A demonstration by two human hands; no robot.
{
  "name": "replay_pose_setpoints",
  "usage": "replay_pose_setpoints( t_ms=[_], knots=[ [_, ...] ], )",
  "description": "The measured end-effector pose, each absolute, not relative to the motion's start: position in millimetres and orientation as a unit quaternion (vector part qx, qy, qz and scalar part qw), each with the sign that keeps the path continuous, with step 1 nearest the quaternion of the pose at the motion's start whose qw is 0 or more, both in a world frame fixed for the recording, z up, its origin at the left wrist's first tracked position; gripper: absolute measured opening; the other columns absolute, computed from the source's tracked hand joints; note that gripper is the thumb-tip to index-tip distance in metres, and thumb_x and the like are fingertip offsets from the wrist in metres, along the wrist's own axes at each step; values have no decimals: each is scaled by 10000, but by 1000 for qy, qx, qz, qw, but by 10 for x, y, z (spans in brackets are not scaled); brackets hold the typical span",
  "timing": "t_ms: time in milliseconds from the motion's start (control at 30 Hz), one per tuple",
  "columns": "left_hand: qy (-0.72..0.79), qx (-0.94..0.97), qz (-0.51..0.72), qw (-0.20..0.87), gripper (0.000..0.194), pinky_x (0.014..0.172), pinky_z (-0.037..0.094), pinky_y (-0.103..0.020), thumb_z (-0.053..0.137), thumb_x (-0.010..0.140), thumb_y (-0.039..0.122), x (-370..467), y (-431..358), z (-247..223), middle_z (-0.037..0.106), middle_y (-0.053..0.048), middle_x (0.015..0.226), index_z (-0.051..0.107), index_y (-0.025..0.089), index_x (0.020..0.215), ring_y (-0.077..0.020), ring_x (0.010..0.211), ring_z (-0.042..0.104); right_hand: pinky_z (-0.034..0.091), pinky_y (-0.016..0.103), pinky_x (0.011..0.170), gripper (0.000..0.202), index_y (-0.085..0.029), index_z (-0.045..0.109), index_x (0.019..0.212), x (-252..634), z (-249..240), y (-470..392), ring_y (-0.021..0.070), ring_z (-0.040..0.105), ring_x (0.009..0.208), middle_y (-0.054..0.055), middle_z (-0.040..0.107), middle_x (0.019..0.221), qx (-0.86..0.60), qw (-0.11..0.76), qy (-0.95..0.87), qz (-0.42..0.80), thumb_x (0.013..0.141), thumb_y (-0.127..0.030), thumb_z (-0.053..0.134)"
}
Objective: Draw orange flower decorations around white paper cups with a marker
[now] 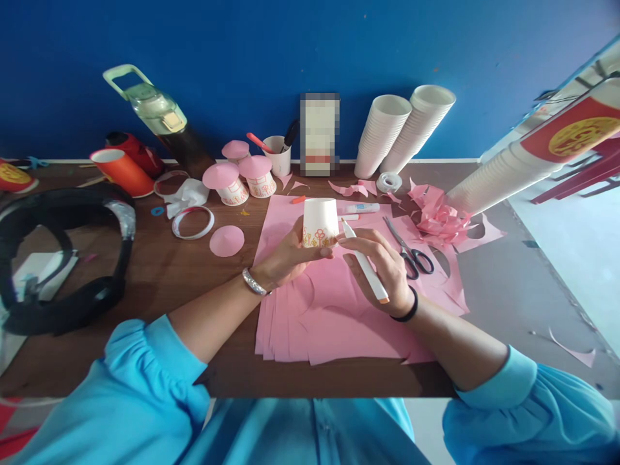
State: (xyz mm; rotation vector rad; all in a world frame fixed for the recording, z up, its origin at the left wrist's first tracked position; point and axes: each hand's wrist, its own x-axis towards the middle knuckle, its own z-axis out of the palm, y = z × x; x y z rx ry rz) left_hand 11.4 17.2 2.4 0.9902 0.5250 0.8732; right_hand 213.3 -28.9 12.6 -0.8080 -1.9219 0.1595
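A white paper cup point(320, 216), upside down with red and yellow flowers drawn round its lower rim, is held in my left hand point(288, 252). My right hand point(387, 268) grips a white marker pen point(365, 261) and touches the cup's right side with its fingers; the pen's tip is up near the cup. Beneath both hands lies a stack of pink paper sheets point(339, 326). Scissors point(411, 252) with black handles rest right of my right hand. A glue stick point(362, 208) and a small orange cap point(298, 200) lie behind the cup.
Several decorated cups with pink cone roofs point(256, 168) stand at the back left, near a loose pink cone point(227, 241). Behind are a pen cup point(278, 158) and stacked paper cups point(385, 132). Pink scraps point(438, 216) lie right; a bottle point(169, 123) and black headgear point(121, 258) are left.
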Motion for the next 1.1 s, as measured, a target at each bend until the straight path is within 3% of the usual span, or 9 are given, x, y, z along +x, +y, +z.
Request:
replay_pose_setpoints(
  t_ms=[100,667,867,1100],
  knots=[
    [251,434,411,761,493,933,564,-384,928,790,289,98,169,17,721,-64,1204,657,249,1200,-259,1158,686,658,331,789,287,-285,681,1321,2152,146,-291,202,761,932,63,729,1070,-334,502,-797,47,1059,-192,609],
    [231,437,391,776,308,798,573,-293,904,831,295,73,182,-16,739,-57,1012,737,197,1071,-178,939,695,670,354,777,315,-242,693,1370,2165,181,-323,214,747,915,96,722,1095,-294,491,-817,65,1101,-344,564],
    [249,426,389,778,423,806,590,-327,924,774,232,56,183,-67,748,-52,1015,695,202,1128,-178,897,715,649,345,731,225,-236,669,1254,2145,203,-334,210,751,850,65,763,980,-310,516,-796,63,1042,-203,600],
    [251,425,393,776,463,835,590,-357,907,793,235,51,177,-76,724,-44,1069,661,228,1186,-206,972,720,636,331,699,157,-231,645,1151,2124,180,-331,204,750,802,51,760,921,-324,522,-787,57,1004,-180,623]
  ],
)
